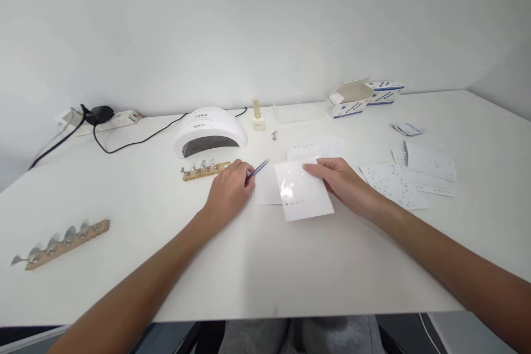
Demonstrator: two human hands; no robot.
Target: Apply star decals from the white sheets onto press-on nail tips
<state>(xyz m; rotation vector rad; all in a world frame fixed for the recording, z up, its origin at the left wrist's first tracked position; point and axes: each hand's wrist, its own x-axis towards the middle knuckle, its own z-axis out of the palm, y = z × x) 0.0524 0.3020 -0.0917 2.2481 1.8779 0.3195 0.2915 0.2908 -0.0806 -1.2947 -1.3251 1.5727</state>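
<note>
My right hand [342, 180] pinches a glossy white sticker sheet [305, 193] by its upper right edge, thumb on top. Small dark marks run along the sheet's lower left. My left hand [232, 185] rests on the table with its fingers closed around blue tweezers [258, 168], tips pointing up and to the right. Another white sheet [267, 188] lies partly beneath the held one. Just left of my left hand is a wooden strip [194, 175] carrying several clear nail tips on small metal stands.
Behind stand a white nail lamp [211, 128], a nail polish bottle [258, 116] and a single tip stand [274, 135]. A second wooden strip [68, 244] lies at left. More sheets [394, 185], packets [407, 129] and an open alcohol pad box [349, 99] are at right.
</note>
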